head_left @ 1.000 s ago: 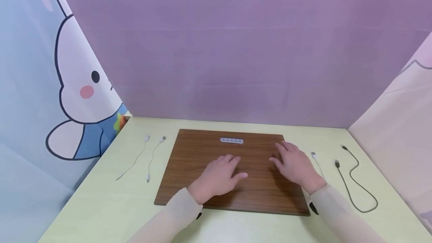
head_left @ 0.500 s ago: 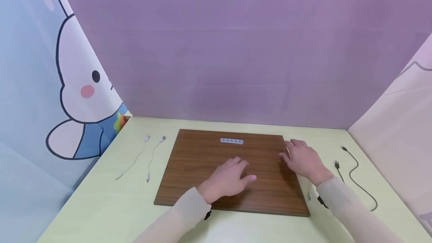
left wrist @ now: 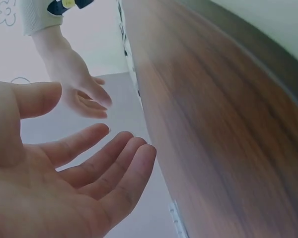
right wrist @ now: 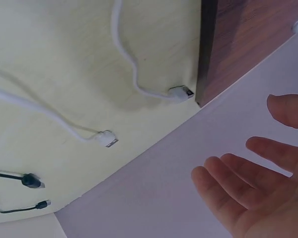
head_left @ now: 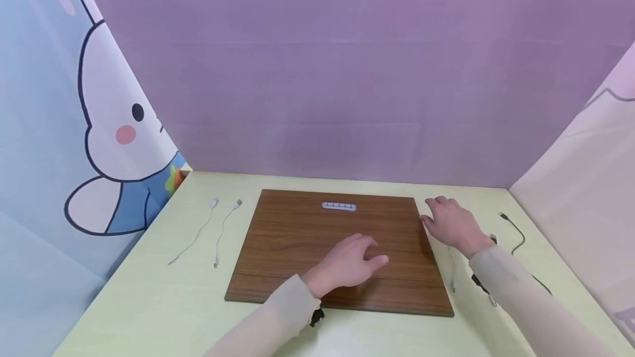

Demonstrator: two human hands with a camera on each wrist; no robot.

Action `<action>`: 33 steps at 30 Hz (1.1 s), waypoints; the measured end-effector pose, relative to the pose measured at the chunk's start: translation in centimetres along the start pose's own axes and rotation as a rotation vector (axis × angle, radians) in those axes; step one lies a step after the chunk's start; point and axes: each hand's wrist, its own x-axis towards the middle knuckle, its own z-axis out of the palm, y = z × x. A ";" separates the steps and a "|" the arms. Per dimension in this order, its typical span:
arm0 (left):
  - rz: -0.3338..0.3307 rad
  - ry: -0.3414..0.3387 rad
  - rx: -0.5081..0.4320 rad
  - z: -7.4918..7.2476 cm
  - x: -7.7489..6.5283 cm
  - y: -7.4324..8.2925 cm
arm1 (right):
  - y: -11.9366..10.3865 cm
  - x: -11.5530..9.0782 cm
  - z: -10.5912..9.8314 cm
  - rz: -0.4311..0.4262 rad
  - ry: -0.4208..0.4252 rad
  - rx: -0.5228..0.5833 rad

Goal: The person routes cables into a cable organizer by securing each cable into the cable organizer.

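Note:
My left hand (head_left: 347, 262) hovers over the brown wood-grain board (head_left: 288, 252), fingers spread and relaxed; its palm appears bare in the left wrist view. Just past the board's right edge, my right hand (head_left: 453, 227) hangs over the table with loose fingers and nothing in its grasp. In the right wrist view, one white USB cable (right wrist: 179, 93) has its plug close to the board's edge, and a second white USB cable (right wrist: 107, 138) lies farther out. The right hand and sleeve partly cover these cables in the head view. A small white slotted cable holder (head_left: 339, 206) sits near the board's far edge.
Two white cables lie left of the board, one with its plug (head_left: 214, 202) farther left than the other plug (head_left: 238, 203). At the right are two black plugs, one larger (right wrist: 32, 180) and one smaller (right wrist: 42, 204). A purple curtain (head_left: 317, 70) stands behind the pale table (head_left: 149, 291).
My right hand has moved right, from above the board to beyond its right edge, over the cables there. My left hand has drifted a little right across the board.

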 end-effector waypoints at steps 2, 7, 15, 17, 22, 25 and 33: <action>0.005 0.001 -0.013 0.3 0.2 0.2 | 0.3 0.2 -0.1 0.004 -0.008 0.005; 0.020 -0.003 -0.070 0.9 0.7 0.6 | 1.3 0.8 -0.2 0.018 -0.033 0.024; 0.011 -0.038 -0.209 1.9 1.4 1.8 | 2.4 1.5 0.6 0.033 -0.100 0.046; 0.002 -0.044 -0.222 2.2 1.5 2.2 | 2.5 1.7 0.9 0.032 -0.106 0.050; -0.012 -0.062 -0.250 2.8 2.1 3.0 | 2.9 2.1 1.5 0.026 -0.124 0.078; -0.015 -0.073 -0.246 3.1 2.4 3.3 | 3.1 2.2 1.6 0.029 -0.148 0.093; -0.031 -0.086 -0.224 3.9 3.1 4.3 | 3.2 2.4 2.0 0.043 -0.192 0.124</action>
